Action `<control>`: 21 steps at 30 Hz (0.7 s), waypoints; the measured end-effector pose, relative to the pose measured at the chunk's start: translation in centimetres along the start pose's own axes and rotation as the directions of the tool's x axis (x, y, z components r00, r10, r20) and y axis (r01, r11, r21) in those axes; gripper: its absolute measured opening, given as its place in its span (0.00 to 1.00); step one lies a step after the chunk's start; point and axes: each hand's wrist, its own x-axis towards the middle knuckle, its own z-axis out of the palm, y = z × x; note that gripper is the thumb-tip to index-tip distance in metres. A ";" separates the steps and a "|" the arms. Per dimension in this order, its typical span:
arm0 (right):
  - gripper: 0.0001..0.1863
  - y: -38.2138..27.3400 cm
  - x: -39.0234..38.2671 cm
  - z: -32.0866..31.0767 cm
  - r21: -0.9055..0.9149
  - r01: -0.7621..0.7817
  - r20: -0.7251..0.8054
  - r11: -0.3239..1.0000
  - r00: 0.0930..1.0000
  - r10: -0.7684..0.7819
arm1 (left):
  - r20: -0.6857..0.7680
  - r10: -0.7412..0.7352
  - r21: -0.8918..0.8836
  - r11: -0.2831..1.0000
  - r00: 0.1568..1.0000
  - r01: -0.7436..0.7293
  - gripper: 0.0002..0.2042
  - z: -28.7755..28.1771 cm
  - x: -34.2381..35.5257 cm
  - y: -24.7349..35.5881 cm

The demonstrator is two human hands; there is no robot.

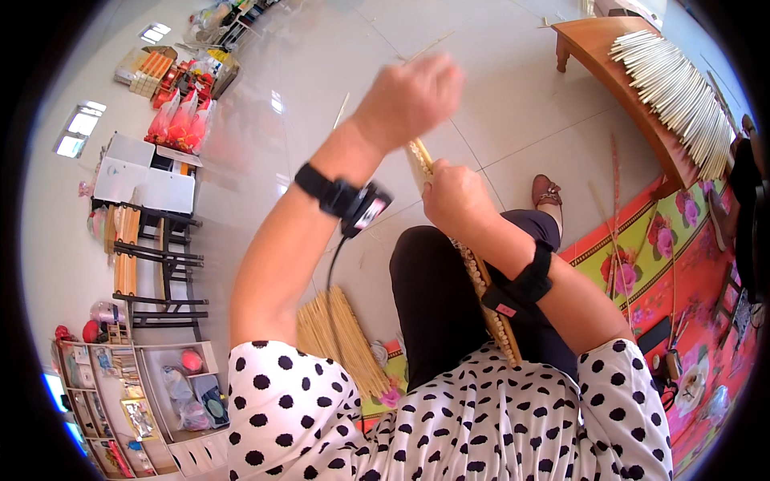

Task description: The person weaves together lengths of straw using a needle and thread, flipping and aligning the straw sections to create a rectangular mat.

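Note:
A long, narrow tan strip with a row of pale knobs along it slopes from my waist, over my lap, out past my knees. My right hand is closed round its upper part, and a short length shows beyond the fingers. Farther out, my left hand is raised over the strip's far end, fingers curled and blurred by motion. A thin straw-coloured stalk shows just beyond that hand; I cannot tell whether it is held or lies on the floor.
A bundle of thin tan sticks lies by my left knee. Pale sticks cover a wooden table at the far right. A flowered red mat spreads on the right. Folded racks and shelves stand left.

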 end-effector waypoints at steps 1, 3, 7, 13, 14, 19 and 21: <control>0.10 -0.4 -0.2 0.1 -0.017 -0.025 0.043 1.000 0.999 0.025 | -0.125 -0.097 -0.145 0.986 0.987 0.079 0.05 -0.5 2.0 -0.6; 0.11 0.2 -0.1 0.1 -0.012 -0.021 0.022 1.000 1.000 0.021 | -0.200 -0.232 -0.318 0.934 0.952 0.161 0.05 -1.4 3.2 -1.4; 0.14 1.5 -0.1 -0.9 -0.011 0.013 -0.004 1.000 1.000 -0.013 | 0.113 -0.445 -0.479 0.759 0.888 0.441 0.06 -2.6 -0.1 -1.9; 0.15 1.8 -0.3 -0.6 0.022 0.067 -0.039 0.997 0.997 -0.066 | 0.690 -0.584 -0.454 0.111 0.428 0.884 0.10 -1.9 -7.2 4.5; 0.15 1.9 -0.3 -0.6 0.027 0.073 -0.042 0.997 0.997 -0.072 | 0.693 -0.606 -0.460 0.045 0.390 0.887 0.12 -1.6 -7.5 5.1; 0.15 2.1 -0.4 -0.4 0.037 0.110 -0.081 0.993 0.991 -0.106 | 0.728 -0.629 -0.478 -0.181 0.272 0.860 0.14 -0.1 -7.2 6.5; 0.15 2.2 -0.4 -0.5 0.051 0.106 -0.083 0.993 0.991 -0.102 | 0.751 -0.616 -0.495 -0.286 0.238 0.820 0.12 0.0 -7.1 6.7</control>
